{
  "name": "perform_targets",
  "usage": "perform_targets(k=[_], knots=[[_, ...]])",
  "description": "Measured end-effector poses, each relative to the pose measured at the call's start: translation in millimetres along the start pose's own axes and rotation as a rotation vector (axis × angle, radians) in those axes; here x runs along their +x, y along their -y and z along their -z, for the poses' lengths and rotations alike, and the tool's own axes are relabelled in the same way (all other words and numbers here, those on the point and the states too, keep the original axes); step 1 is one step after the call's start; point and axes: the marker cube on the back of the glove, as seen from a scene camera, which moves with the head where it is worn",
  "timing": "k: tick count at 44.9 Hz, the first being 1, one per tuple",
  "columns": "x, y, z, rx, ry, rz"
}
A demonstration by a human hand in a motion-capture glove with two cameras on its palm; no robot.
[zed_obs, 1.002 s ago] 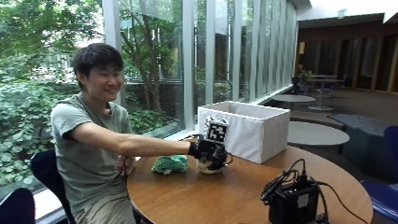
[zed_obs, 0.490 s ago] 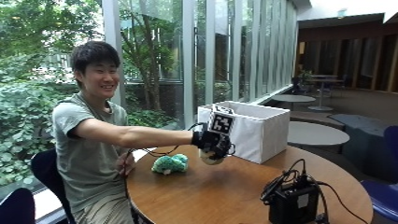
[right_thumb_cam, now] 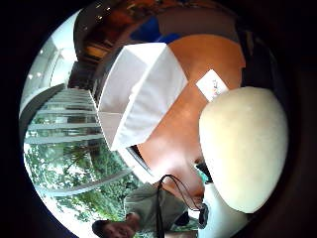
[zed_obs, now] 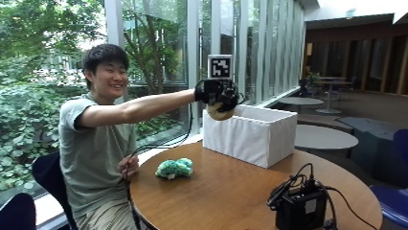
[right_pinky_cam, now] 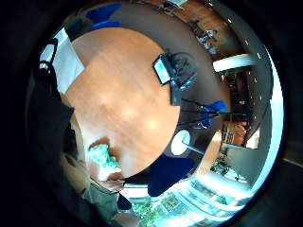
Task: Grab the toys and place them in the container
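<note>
The gloved right hand (zed_obs: 219, 98) covers most of the cream toy (zed_obs: 219, 113), leaving only its underside showing; the white container's (zed_obs: 252, 135) inside is hidden behind its walls; the tabletop (zed_obs: 223, 191) is cut off at the bottom edge.

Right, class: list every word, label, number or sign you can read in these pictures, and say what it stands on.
No text can be read anywhere.
A white card on the table near the container carries small marks, too blurred to read.
The black device on the table has a pale label, too small to read.
The toy in the right hand shows no writing.
</note>
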Motion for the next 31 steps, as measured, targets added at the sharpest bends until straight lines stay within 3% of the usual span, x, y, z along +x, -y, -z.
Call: perform_targets(k=[6, 10, 16, 27, 29, 31], knots=[[-28.1, 2.9, 35.6, 0.07, -0.014, 0.058], [-57.1, 12.6, 51.4, 0.095, 0.003, 0.007], [-108.8, 21.1, 66.5, 0.103, -0.013, 0.17], [-207.5, 45.0, 66.4, 0.101, -0.04, 0.233], [-230.1, 50.4, 62.6, 0.104, -0.051, 0.203], [-258.4, 61.6, 59.4, 0.111, -0.021, 0.065]])
